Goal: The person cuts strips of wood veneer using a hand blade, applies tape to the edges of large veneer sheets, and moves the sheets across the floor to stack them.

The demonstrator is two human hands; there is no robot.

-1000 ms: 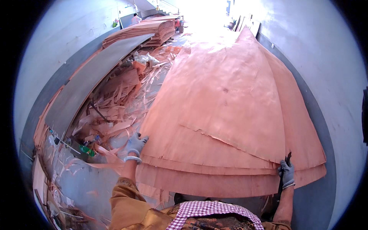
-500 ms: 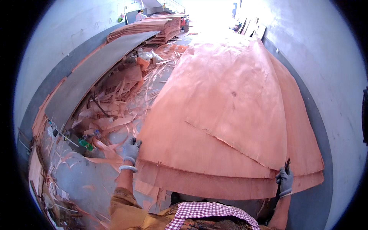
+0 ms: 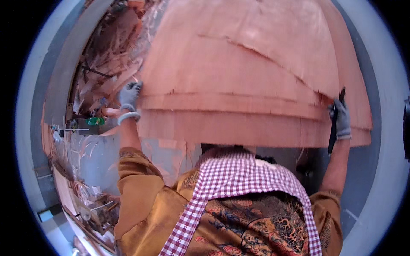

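Thin, reddish-tan wood veneer sheets [image 3: 239, 77] lie overlapped in a broad stack in front of me, their near edges stepped. A long, ragged split runs slantwise across the upper sheet toward its right near corner. My left hand [image 3: 129, 94], in a grey glove with a pale ring at the wrist, is closed at the stack's left edge; its fingertips are partly hidden. At the right near corner my gloved right hand [image 3: 341, 117] is closed around a long, slender dark tool [image 3: 332, 137], which points up past the fingers. Its exact kind cannot be made out.
Torn veneer scraps [image 3: 113, 55] are heaped left of the stack, beside a long grey board [image 3: 64, 91]. A green plastic item [image 3: 95, 121] lies among the litter. The wall [image 3: 386, 77] runs along the right. A checked apron [image 3: 256, 170] covers my front.
The view has tipped down, so the hands and stack sit higher in it and more of my body shows. Another stepped sheet edge now shows at the near end. Both hands stay at the sheets' sides.
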